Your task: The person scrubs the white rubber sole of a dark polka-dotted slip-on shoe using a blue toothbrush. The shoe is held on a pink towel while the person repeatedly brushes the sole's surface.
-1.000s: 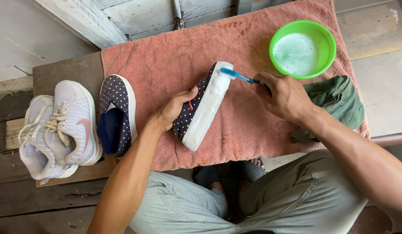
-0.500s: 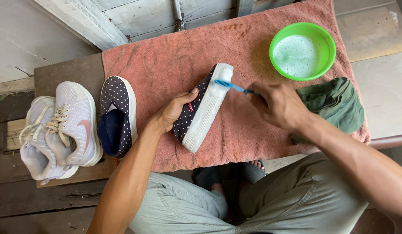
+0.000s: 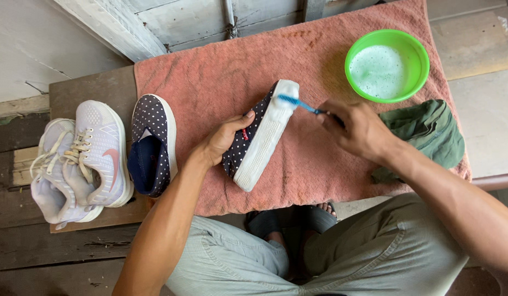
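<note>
Two hands work over a salmon-pink towel (image 3: 221,71): the left hand (image 3: 224,143) clasps a navy polka-dot canvas shoe (image 3: 258,137) tilted on its side, white sole up, mid-towel; the right hand (image 3: 359,130) pinches a blue toothbrush (image 3: 298,102), bristles on the sole's toe end. Bare towel lies behind — a green bowl of suds (image 3: 386,64) sits near the far right edge. The handle's end is hidden by the fingers.

the tilted shoe (image 3: 248,143) is navy with small white dots, a white sole and a small red tag, and its twin (image 3: 151,143) has the same dotted navy with a plain dark blue inside. the toothbrush (image 3: 299,103) is blue, the towel (image 3: 254,71) faded salmon pink, the bowl (image 3: 415,52) bright green with whitish foam. the sneakers (image 3: 78,160) are pale lilac-white with pink marks, the cloth (image 3: 429,131) olive green.
</note>
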